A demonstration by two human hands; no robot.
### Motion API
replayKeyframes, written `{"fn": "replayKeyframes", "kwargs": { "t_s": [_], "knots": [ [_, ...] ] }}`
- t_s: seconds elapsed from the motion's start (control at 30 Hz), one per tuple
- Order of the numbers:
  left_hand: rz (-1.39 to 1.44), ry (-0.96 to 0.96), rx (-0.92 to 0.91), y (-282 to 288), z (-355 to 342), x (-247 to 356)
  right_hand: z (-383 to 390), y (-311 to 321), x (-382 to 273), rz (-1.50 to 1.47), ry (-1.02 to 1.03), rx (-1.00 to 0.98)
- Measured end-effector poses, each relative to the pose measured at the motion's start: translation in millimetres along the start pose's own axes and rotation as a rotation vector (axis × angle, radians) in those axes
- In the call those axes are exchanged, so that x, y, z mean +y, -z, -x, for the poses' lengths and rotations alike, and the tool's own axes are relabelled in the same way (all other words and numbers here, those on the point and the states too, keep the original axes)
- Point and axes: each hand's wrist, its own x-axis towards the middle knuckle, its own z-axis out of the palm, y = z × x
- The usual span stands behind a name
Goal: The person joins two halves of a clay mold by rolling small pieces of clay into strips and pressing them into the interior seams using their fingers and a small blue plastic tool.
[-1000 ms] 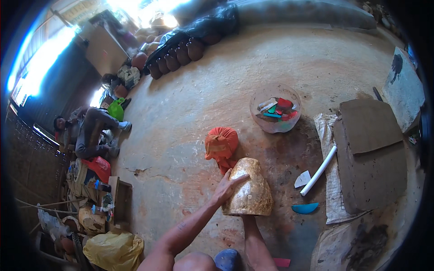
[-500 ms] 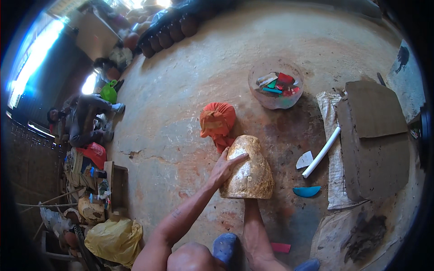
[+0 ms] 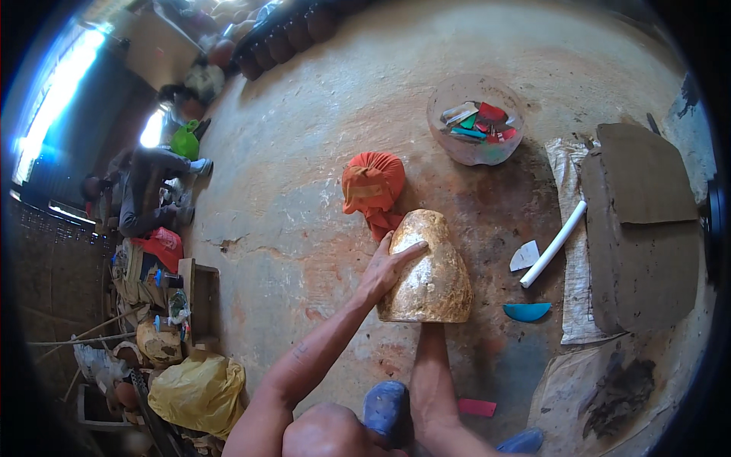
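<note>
A bell-shaped block (image 3: 432, 286), mottled tan and gold with a shiny worn face, is held upright over the floor before me. My left hand (image 3: 388, 270) grips its left side, thumb laid across the front. From below, my right forearm (image 3: 432, 365) reaches up behind or into the flat lower end of the block, which hides my right hand and its fingers. Just beyond the block's top lies an orange cloth bundle (image 3: 381, 179), round and tied, its loose tail beside my left fingertips.
A clear round tub (image 3: 449, 146) holds coloured scraps. To the right lie a white tube (image 3: 554, 245), a blue half-disc (image 3: 527, 312), a white sack (image 3: 571, 190) and clay-brown boards (image 3: 647, 266). A yellow bag (image 3: 198, 396) is at left; a person (image 3: 145, 190) sits farther back.
The floor things have shifted slightly right in the picture, and most of them upward or downward a little, as the view moves. My hold on the block looks the same.
</note>
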Motion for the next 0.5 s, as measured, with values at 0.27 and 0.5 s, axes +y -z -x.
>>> {"fn": "replayKeyframes", "kwargs": {
  "t_s": [0.27,0.5],
  "knots": [
    [-0.255,-0.227,-0.06,23,-14,-39,16,-8,1,-0.015,-0.021,-0.044],
    [-0.191,-0.212,-0.132,8,-12,-15,17,0,-4,0.021,0.01,-0.01]
  ]
}}
